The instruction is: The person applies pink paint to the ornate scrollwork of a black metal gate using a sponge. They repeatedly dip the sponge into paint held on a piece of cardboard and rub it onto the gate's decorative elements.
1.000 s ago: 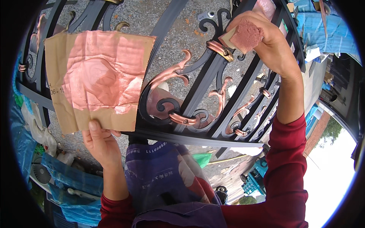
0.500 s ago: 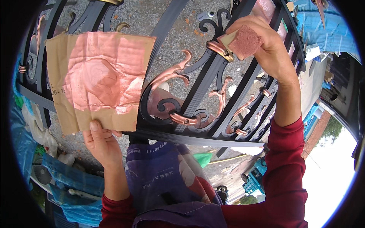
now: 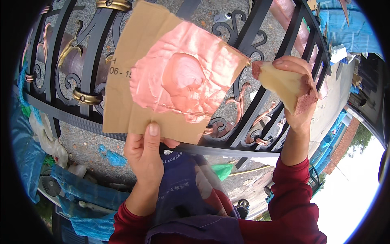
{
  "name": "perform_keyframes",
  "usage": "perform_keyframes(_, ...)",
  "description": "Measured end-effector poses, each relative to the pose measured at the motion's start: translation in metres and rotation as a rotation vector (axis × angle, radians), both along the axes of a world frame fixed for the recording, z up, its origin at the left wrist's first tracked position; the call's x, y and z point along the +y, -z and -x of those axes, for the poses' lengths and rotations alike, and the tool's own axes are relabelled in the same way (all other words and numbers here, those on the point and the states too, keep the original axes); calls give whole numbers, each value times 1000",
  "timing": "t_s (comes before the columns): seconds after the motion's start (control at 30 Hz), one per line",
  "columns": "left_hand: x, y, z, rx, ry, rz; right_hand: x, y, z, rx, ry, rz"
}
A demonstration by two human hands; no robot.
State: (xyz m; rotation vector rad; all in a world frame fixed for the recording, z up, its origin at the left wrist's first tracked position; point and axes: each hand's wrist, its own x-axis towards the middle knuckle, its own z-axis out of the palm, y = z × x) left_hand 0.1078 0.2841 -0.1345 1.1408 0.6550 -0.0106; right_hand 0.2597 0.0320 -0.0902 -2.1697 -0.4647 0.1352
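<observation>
My left hand (image 3: 145,154) pinches the lower edge of a piece of brown cardboard (image 3: 122,91), thumb on top. A thick, glossy pool of copper-pink paint (image 3: 185,77) covers much of the cardboard. My right hand (image 3: 302,110) is wrapped round a sponge (image 3: 284,83), its pale yellow side facing me and its edges stained reddish pink. The sponge is close to the cardboard's right corner; whether they touch I cannot tell. Behind both lies a black metal railing (image 3: 243,130) with scrolls, some leaf shapes and collars coloured copper.
Gold collars (image 3: 87,96) show on the railing's left part. Pink plastic-wrapped tubes (image 3: 288,16) lie beyond it at the upper right. Blue sheeting (image 3: 81,191) covers things at the lower left, beside a fan (image 3: 50,187). A bottle (image 3: 222,17) lies on the gravel.
The cardboard has moved right and up and tilted clockwise. My right hand has come down from a railing collar and turned, so the sponge's pale side now shows.
</observation>
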Motion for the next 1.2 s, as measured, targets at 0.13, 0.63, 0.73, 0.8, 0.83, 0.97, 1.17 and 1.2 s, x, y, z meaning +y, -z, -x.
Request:
perform_keyframes(0.13,-25,1,-10,69,61,59,14,3,27,-14,-40,2)
perform_keyframes(0.63,-50,8,-9,63,146,-14,14,7,54,-80,-142,244)
perform_keyframes(0.73,-48,5,-10,94,89,-8,7,-5,45,-67,-108,243)
perform_keyframes(0.8,-40,9,-4,70,63,-30,-4,-3,41,-21,25,120)
perform_keyframes(0.83,-33,11,0,57,48,-41,-11,1,37,0,89,58)
perform_keyframes(0.97,-9,13,24,80,-24,-151,-29,24,7,-37,157,-7)
perform_keyframes(1.17,1,18,42,79,-103,-154,-5,35,-21,-268,-160,247)
perform_keyframes(1.2,1,19,43,73,-102,-144,-1,38,-22,-317,-198,281)
